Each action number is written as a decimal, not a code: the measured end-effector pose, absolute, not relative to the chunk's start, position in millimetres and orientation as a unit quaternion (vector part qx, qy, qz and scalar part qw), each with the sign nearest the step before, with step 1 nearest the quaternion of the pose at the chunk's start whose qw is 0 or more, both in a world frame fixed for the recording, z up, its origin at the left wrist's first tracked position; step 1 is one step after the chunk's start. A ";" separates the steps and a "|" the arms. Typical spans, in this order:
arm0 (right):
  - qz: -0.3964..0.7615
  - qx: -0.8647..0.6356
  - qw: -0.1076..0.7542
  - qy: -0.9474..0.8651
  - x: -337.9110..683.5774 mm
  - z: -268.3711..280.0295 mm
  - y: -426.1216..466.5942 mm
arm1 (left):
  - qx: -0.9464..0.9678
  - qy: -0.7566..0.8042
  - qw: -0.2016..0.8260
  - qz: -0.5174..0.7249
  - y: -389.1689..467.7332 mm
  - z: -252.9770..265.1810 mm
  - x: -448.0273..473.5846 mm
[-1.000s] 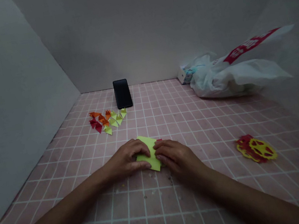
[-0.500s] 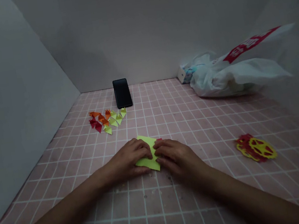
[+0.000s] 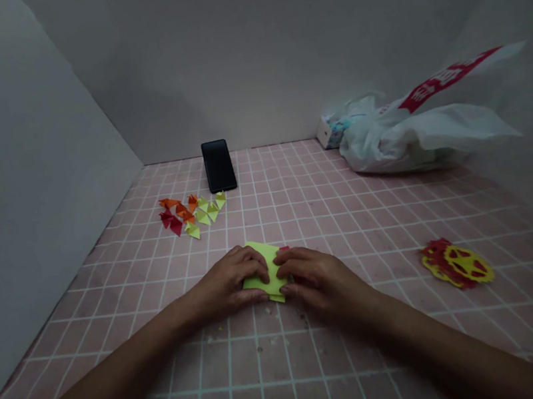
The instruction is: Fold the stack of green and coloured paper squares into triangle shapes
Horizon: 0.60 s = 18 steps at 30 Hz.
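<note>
A sheet of yellow-green paper (image 3: 269, 268) lies between my hands on the pink tiled-pattern surface, its near edge doubled over in a fold. My left hand (image 3: 243, 276) grips its left side, fingers curled on top and thumb along the near edge. My right hand (image 3: 312, 276) pinches the right side with bent fingers. A bit of red (image 3: 284, 248) peeks out just behind my right fingertips; most of it is hidden, so I cannot tell what it is.
Several small folded paper pieces in red, orange (image 3: 184, 212) and yellow-green lie far left. Behind them a black phone (image 3: 219, 166) leans upright. Red and yellow cut-out shapes (image 3: 459, 263) sit at right. A white plastic bag (image 3: 399, 141) and a small box (image 3: 329, 132) stand back right.
The paper's near corner has been turned so that its lower edge now shows a doubled layer and sits slightly higher. Both hands have stayed almost in place.
</note>
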State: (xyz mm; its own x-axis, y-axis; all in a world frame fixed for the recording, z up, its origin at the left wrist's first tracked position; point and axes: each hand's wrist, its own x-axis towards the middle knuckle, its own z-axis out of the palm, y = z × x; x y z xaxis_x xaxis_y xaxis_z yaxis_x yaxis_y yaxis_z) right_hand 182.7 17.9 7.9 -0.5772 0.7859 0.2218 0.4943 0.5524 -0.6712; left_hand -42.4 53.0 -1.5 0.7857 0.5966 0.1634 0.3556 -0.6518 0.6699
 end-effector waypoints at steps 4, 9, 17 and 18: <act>0.279 -0.374 0.253 -0.848 182.0 9.5 18.2 | 0.882 0.264 0.336 0.200 53.6 -2.2 -41.8; 0.246 -0.364 0.292 -0.850 180.5 -1.9 19.2 | 0.877 0.283 0.325 0.214 50.9 0.2 -39.1; 0.258 -0.417 0.442 -0.751 183.8 1.4 15.1 | 0.819 0.353 0.287 0.350 43.8 6.5 -36.9; 0.265 -0.420 0.451 -0.741 183.7 2.7 14.4 | 0.800 0.372 0.293 0.368 42.3 7.3 -36.4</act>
